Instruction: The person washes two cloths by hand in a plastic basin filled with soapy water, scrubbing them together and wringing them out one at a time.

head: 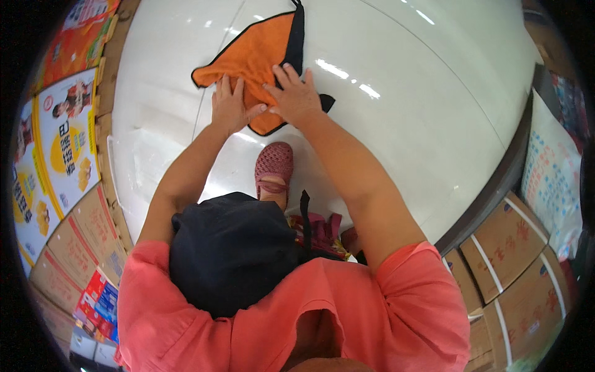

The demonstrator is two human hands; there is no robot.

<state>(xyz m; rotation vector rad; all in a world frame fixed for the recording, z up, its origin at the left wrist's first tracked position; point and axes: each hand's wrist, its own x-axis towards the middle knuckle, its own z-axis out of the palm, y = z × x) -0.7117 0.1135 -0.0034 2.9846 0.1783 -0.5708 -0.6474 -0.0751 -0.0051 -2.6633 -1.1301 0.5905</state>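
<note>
An orange cloth (pixel 260 44) with black edging lies partly folded on the glossy white tiled floor (pixel 395 93). A black panel (pixel 296 44) runs up its right side to a thin black strap at the top of the view. On the cloth's lower left part rests my left hand (pixel 230 107), palm down, its thumb pointing towards the other hand. My right hand (pixel 297 97) presses beside it with spread fingers, some of them reaching over the black panel. A small black flap (pixel 327 102) sticks out from under my right wrist. The surfaces under both palms are hidden.
A pink woven shoe (pixel 274 162) on my foot stands just below the cloth. At left, printed cartons (pixel 67 139) and brown cardboard boxes (pixel 83 232) are stacked along the floor. Strapped cardboard boxes (pixel 504 246) and a white printed sack (pixel 553 181) line the right side.
</note>
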